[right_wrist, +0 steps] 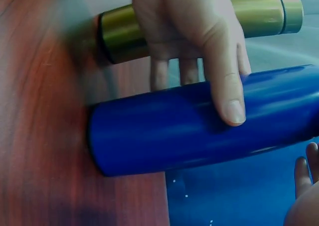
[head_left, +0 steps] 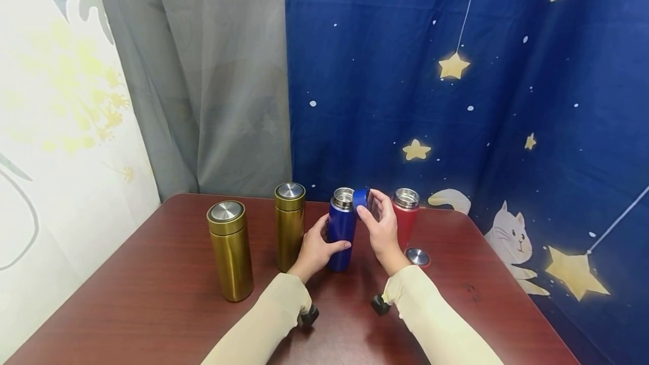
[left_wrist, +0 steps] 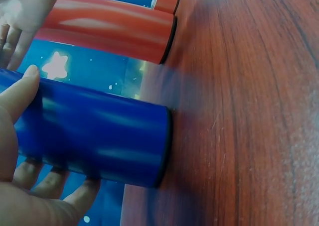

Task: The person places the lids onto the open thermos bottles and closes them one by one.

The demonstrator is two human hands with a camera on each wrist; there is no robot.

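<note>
A blue thermos bottle [head_left: 339,235] stands upright on the table, its steel mouth uncovered. My left hand [head_left: 315,249] grips its body from the left, the thumb [right_wrist: 232,106] across the front. Just right of the mouth, my right hand [head_left: 381,221] pinches the blue lid [head_left: 360,198], which is tilted on its side. Behind that hand stands a red thermos bottle [head_left: 405,219], also with its steel mouth uncovered. Its red-rimmed lid [head_left: 418,257] lies top up on the table in front of it.
Two gold thermos bottles with their lids on stand to the left, one [head_left: 290,227] close beside my left hand, the other [head_left: 230,252] nearer the front left. The reddish-brown table [head_left: 167,297] ends at a grey curtain [head_left: 238,83] and a blue starry one [head_left: 365,83].
</note>
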